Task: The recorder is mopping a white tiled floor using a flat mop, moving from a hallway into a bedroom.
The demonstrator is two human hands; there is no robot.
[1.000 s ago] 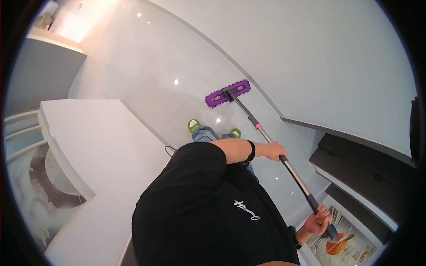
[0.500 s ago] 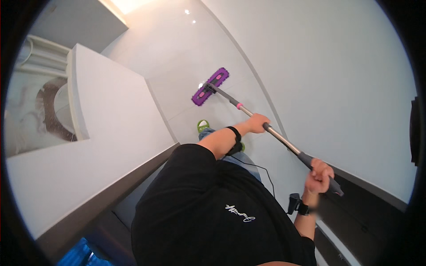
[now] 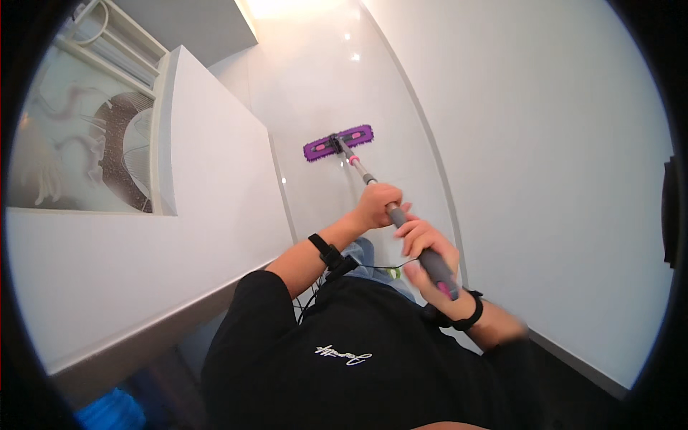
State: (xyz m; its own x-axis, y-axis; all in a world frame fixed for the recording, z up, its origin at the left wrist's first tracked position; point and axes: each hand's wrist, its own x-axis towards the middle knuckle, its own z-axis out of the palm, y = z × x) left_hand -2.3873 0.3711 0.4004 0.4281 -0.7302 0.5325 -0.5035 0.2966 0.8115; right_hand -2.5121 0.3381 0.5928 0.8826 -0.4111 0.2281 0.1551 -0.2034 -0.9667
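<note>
A flat mop (image 3: 362,135) with a purple fringed pad and pink and grey fittings lies pad-down on the floor ahead of me. Its jointed pole slants back toward my body. My left hand (image 3: 381,204) is closed around the pole at the front end of the grey grip. Just behind it, my right hand (image 3: 433,254) holds the grey handle loosely, fingers lying over it and slightly blurred. The handle's pink-tipped end sticks out past the right palm. Both wrists wear black straps, with a thin dark cable near the left one.
Shiny pale floor tiles (image 3: 315,86) form a narrow passage. A white half-wall (image 3: 222,143) with a patterned glass panel (image 3: 79,143) borders the left, and a plain pale wall (image 3: 545,143) the right. A blue shiny item (image 3: 111,410) shows at the lower left.
The mop pole has swung from a wide rightward slant to nearly straight ahead, its pad now turned more crosswise. My right hand has come forward and left, close to my left hand.
</note>
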